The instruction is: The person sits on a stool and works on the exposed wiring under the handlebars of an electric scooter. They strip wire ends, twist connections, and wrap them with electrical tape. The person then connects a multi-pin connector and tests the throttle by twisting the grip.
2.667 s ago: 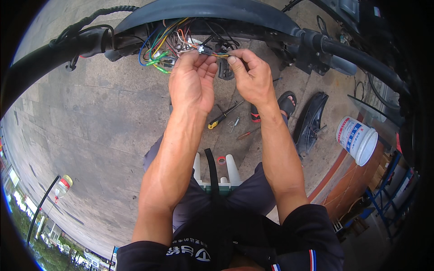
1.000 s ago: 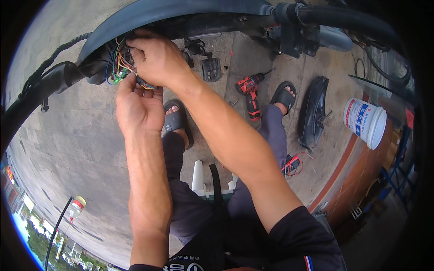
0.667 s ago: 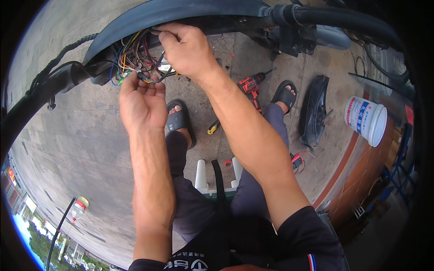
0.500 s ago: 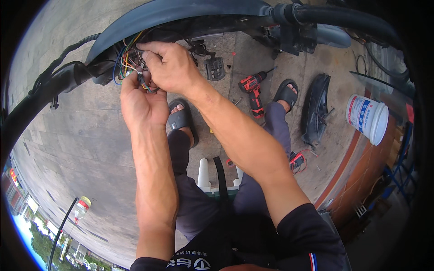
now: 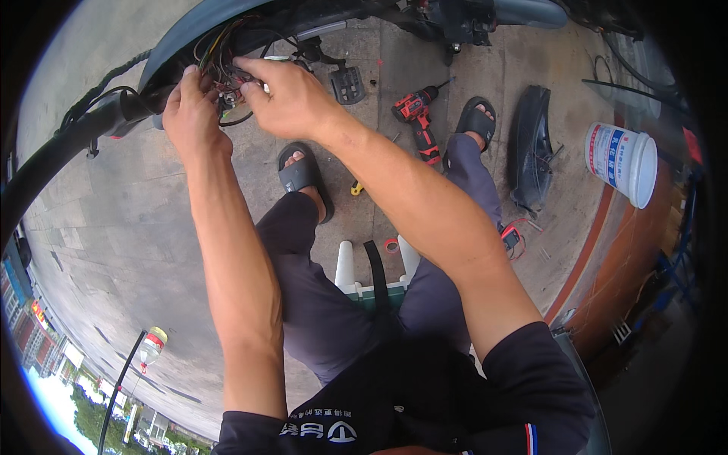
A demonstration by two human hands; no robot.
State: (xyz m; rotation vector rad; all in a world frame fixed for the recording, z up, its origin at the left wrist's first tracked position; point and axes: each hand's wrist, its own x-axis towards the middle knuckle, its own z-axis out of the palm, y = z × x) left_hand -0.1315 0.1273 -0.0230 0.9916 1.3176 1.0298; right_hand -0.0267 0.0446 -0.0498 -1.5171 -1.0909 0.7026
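Observation:
A bundle of thin coloured wires (image 5: pixel 215 53) comes out from under a dark curved body panel (image 5: pixel 173 39) of a vehicle, at the upper left. My left hand (image 5: pixel 193 120) is on the left side of this bundle, its thumb and fingers closed on wires. From the right, my right hand (image 5: pixel 292 102) pinches more of the wires between thumb and index finger. Small connectors (image 5: pixel 230 98) show among the wires between the two hands. My fingers partly hide which strands each hand grips.
A black tube (image 5: pixel 57 163) curves along the left. A pedal (image 5: pixel 347 85), a red cordless drill (image 5: pixel 415 114), a black plastic part (image 5: pixel 531 148) and a meter (image 5: pixel 511 239) are on the paving. At right is a white bucket (image 5: pixel 618 163); a bottle (image 5: pixel 153 346) hangs lower left.
My left hand has shifted from below the wires to their left side, turning at the wrist. My right hand stays at the bundle. The whole view has tilted slightly.

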